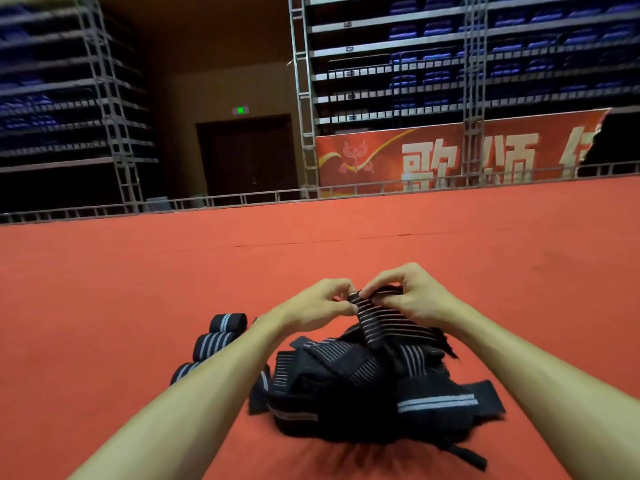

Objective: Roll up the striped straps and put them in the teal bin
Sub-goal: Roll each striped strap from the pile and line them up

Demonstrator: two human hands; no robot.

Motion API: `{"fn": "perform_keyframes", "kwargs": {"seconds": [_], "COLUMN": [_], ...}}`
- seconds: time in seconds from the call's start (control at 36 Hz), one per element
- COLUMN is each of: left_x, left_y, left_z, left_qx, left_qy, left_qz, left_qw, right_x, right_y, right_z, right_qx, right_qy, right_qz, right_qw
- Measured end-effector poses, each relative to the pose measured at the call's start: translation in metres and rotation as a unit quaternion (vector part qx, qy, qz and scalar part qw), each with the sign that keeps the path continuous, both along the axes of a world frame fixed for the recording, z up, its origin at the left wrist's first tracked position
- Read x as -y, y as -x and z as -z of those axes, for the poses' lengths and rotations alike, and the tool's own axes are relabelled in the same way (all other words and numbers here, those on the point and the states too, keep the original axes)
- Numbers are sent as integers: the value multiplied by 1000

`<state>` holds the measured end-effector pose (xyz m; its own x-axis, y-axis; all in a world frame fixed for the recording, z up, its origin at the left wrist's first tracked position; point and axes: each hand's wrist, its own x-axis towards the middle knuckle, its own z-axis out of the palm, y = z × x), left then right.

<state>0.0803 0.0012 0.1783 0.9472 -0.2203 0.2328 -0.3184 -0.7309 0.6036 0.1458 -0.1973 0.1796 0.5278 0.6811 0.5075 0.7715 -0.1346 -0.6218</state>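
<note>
- Far L: tiers of blue folding seats (41, 102), blurred, behind a grey metal truss column (116, 140).
- Back wall, centre-L: dark brown double door (247, 157) w/ a small green lit sign (240, 110) above it.
- Low grey metal rail (207, 200) runs along the far edge of the orange-red carpeted floor (121, 289); a faint seam crosses the carpet further out.
- On the carpet, just L of the left forearm (207, 393): three rolled black straps with pale stripes (214, 344), in a close row.
- Left hand (320, 303): thumb + fingers pinch the end of a black strap with thin white stripes (384, 323), raised above the heap.
- Right hand (417, 296): fingers curled over the same strap end, pinching it; the hands are nearly touching.
- Below the hands: heap of loose black striped straps (363, 393) on the carpet; the held strap trails down into it.
- Back R: red banner with large white characters (450, 157), more blue seat rows (502, 53) above it.
</note>
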Motion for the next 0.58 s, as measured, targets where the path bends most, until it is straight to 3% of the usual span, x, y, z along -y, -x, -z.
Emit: {"fn": "perform_keyframes", "kwargs": {"seconds": [0.22, 0.33, 0.58], "left_x": [-25, -31, -32], "left_y": [22, 29, 47], "left_z": [7, 21, 48], "left_qx": [22, -14, -20], "left_qy": [79, 24, 64], "left_qz": [-2, 7, 39], "left_qw": [997, 1000, 997], "right_x": [-4, -10, 3], "right_y": [7, 11, 11], "right_z": [7, 17, 44], "right_qx": [2, -1, -46], "right_qy": [3, 25, 10], "right_qz": [-10, -11, -9], "right_qw": [1000, 1000, 999]}}
